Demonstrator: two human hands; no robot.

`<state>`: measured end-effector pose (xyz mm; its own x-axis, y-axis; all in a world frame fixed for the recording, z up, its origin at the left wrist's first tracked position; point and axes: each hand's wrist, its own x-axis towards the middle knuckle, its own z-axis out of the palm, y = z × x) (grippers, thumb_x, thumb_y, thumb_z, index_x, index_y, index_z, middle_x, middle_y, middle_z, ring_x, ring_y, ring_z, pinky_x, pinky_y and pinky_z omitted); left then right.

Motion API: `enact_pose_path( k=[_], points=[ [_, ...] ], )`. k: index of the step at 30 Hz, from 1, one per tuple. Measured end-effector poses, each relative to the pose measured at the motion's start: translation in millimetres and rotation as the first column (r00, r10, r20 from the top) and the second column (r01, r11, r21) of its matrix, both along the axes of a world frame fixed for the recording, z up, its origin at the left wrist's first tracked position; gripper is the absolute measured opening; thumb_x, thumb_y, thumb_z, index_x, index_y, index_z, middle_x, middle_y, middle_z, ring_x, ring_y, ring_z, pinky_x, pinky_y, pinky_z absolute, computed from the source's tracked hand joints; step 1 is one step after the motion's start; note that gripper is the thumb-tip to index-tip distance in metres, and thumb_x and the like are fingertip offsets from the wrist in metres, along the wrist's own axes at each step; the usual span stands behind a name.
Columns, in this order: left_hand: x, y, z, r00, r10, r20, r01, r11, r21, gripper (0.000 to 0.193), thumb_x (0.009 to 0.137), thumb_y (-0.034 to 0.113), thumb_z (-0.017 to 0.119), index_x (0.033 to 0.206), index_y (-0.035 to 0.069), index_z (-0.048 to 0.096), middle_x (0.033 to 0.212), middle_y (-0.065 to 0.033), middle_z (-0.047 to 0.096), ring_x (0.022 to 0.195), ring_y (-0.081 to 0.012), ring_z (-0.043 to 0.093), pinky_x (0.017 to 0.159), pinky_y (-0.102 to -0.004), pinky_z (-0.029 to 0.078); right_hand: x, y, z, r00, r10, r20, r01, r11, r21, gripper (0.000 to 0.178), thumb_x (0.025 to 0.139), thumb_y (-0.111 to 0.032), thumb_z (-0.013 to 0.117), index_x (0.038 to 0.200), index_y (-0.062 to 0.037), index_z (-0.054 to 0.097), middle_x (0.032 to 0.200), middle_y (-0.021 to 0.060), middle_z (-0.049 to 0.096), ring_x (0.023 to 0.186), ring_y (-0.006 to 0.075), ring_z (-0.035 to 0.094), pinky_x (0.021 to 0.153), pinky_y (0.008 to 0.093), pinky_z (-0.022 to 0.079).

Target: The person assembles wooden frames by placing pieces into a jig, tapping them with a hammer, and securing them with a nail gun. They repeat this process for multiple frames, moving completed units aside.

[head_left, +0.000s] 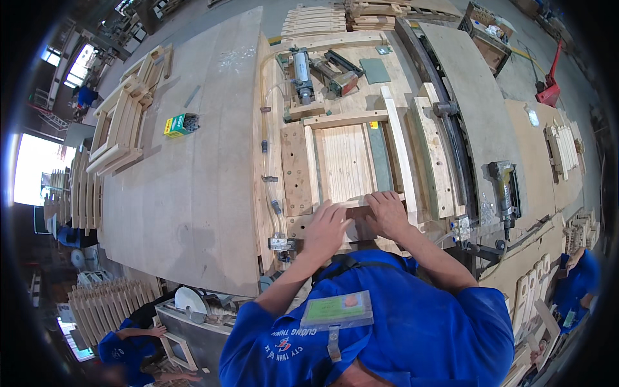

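Observation:
A pale wooden frame (346, 119) lies in a wooden jig on the bench straight ahead of me. At its near end, my left hand (325, 227) curls its fingers over the near rail, towards the left corner. Closer to the right corner, my right hand (388, 216) is also bent over that rail, thumb side inward. Both palms hide much of the near rail. Along the frame's right side runs a long pale wooden strip (399, 149), slightly slanted. A pneumatic cylinder (301, 74) is mounted beyond the far rail, with a nail gun (338, 79) lying beside it.
A small green-and-yellow box (180, 125) sits on the left board, near stacked wooden frames (119, 126). Another nail gun (507, 193) lies on the right, past a dark metal bar (445, 109). Air hoses (264, 148) run along the jig. Co-workers are at lower left and right.

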<state>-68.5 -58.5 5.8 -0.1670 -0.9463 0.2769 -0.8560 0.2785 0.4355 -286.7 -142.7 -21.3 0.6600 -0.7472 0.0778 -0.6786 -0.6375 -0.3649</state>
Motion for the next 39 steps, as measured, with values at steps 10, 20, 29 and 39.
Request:
enact_pose_path(
  k=[10, 20, 29, 39],
  points=[
    [17, -7, 27, 0.987, -0.032, -0.158, 0.001, 0.981, -0.193, 0.021, 0.089, 0.004, 0.076, 0.109, 0.001, 0.071, 0.113, -0.0149, 0.069, 0.114, -0.0393, 0.066, 0.101, -0.0478, 0.054, -1, 11, 9, 1.000, -0.017, -0.020, 0.015, 0.995, -0.098, 0.061, 0.085, -0.027, 0.082, 0.135, -0.0008, 0.060, 0.128, 0.0190, 0.063, 0.127, 0.0383, 0.058, 0.117, 0.0486, 0.038],
    [-35, -89, -38, 0.948, 0.066, -0.312, -0.031, 0.993, 0.115, 0.020, 0.101, 0.022, 0.066, 0.100, 0.003, 0.074, 0.097, -0.0177, 0.073, 0.097, -0.0381, 0.068, 0.087, -0.0487, 0.054, -151, -27, 49, 0.696, -0.686, 0.211, 0.718, 0.660, -0.221, 0.050, 0.092, -0.023, 0.076, 0.135, -0.0014, 0.061, 0.125, 0.0251, 0.063, 0.116, 0.0460, 0.061, 0.101, 0.0526, 0.050],
    [-44, -101, -45, 0.956, 0.183, -0.228, -0.107, 0.945, 0.308, 0.032, 0.104, 0.033, 0.060, 0.101, 0.004, 0.074, 0.095, -0.0179, 0.074, 0.094, -0.0386, 0.070, 0.085, -0.0507, 0.056, -163, -104, 19, 0.605, -0.793, -0.078, 0.779, 0.609, -0.150, 0.044, 0.094, -0.019, 0.072, 0.134, -0.0025, 0.063, 0.118, 0.0227, 0.064, 0.108, 0.0435, 0.067, 0.089, 0.0540, 0.057],
    [-39, -96, -56, 0.951, 0.211, -0.228, -0.139, 0.945, 0.294, 0.032, 0.104, 0.034, 0.062, 0.101, 0.005, 0.074, 0.094, -0.0173, 0.074, 0.091, -0.0378, 0.072, 0.082, -0.0502, 0.056, -169, -37, 58, 0.710, -0.670, 0.216, 0.703, 0.661, -0.263, 0.037, 0.099, -0.018, 0.070, 0.131, -0.0008, 0.066, 0.122, 0.0244, 0.066, 0.115, 0.0452, 0.062, 0.100, 0.0514, 0.050]
  ],
)
